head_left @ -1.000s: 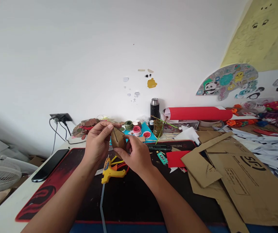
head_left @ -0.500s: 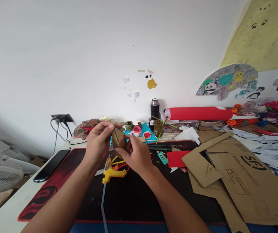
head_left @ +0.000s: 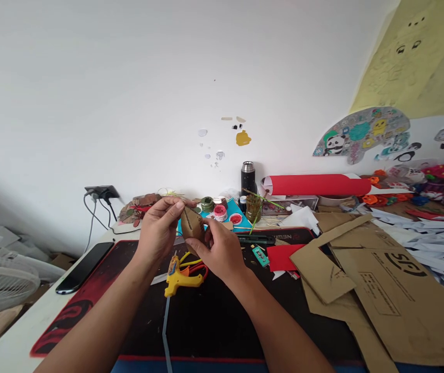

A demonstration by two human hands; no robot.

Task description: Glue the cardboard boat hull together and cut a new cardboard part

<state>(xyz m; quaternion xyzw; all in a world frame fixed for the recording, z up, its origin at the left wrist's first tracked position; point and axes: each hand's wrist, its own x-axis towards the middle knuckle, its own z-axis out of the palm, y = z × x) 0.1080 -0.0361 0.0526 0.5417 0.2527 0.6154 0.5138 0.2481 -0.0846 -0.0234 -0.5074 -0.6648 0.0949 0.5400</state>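
Observation:
A small brown cardboard piece (head_left: 191,226), leaf-shaped with a dark line down its middle, is held up above the black and red desk mat (head_left: 214,311). My left hand (head_left: 159,231) pinches its top left edge between thumb and fingers. My right hand (head_left: 219,250) grips its lower right side. A yellow glue gun (head_left: 180,276) lies on the mat just below both hands, with yellow and red wires beside it.
Large cardboard sheets (head_left: 381,290) cover the right side. A red paper square (head_left: 282,256), a black knife (head_left: 256,239), paint pots (head_left: 219,211), a black flask (head_left: 247,177) and a red roll (head_left: 317,184) lie behind. A phone (head_left: 85,266) and a fan (head_left: 0,280) are at left.
Both hands and the cardboard piece have stayed together; the view tilted up a little, so everything sits slightly lower in the picture. My right fingers shifted slightly on the piece.

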